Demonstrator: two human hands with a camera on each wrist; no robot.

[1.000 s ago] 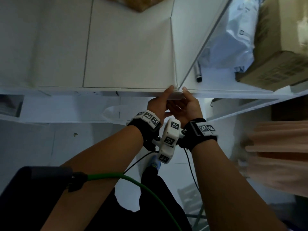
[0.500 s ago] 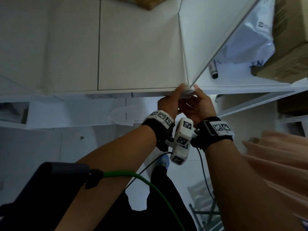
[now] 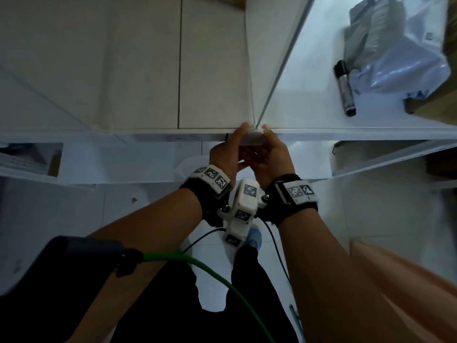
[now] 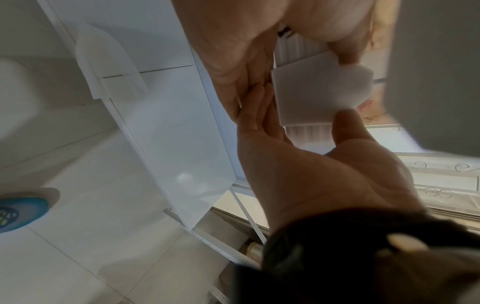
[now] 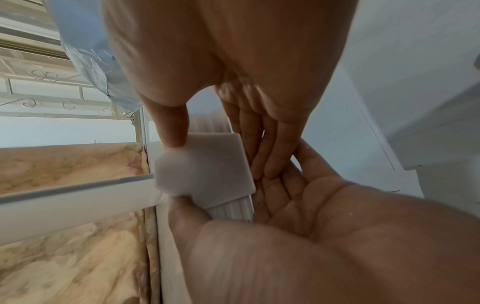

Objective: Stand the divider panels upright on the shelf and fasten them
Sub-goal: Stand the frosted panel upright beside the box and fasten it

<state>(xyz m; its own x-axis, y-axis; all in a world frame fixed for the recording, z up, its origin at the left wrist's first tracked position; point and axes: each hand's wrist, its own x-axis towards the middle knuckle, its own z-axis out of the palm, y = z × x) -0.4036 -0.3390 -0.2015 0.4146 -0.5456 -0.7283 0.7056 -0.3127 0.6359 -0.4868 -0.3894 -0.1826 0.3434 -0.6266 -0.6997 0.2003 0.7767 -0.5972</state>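
Together, left hand and right hand, each grip pinching white clip at shelf edge.

We note a white tiled floor, a window grille with scrollwork letting in daylight, and a marbled tan curtain.

Both thumbs now lie farther over the white clip at shelf edge; view shifted right.
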